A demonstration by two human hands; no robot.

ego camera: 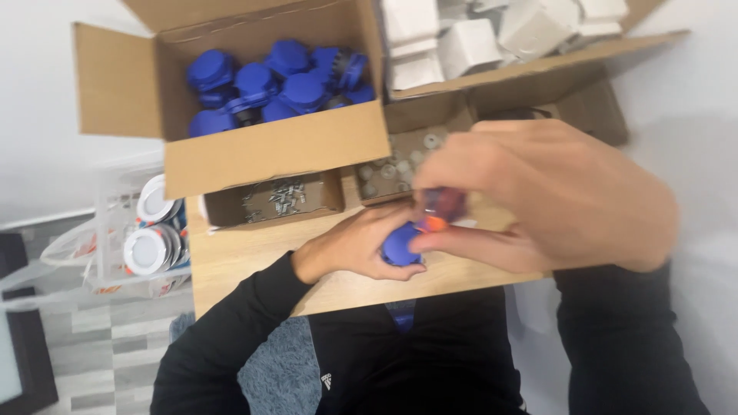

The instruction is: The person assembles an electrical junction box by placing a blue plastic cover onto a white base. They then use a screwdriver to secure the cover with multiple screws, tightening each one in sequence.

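While the left hand cups a blue cap, the right hand's grip pinches an orange-tipped tool

I see my left hand curled around a round blue part, pressing it down on the wooden table. My right hand sits just beside it and above, fingers pinched on an orange-tipped tool whose tip touches the blue part — the tool is blurred, so I cannot tell its kind. Beyond my left hand stands an open cardboard box full of blue parts, with a shallow tray of small metal pieces in front of it. Beyond my right hand lie white boxes. Far out to the left of my left hand — round white lids in a clear bag.
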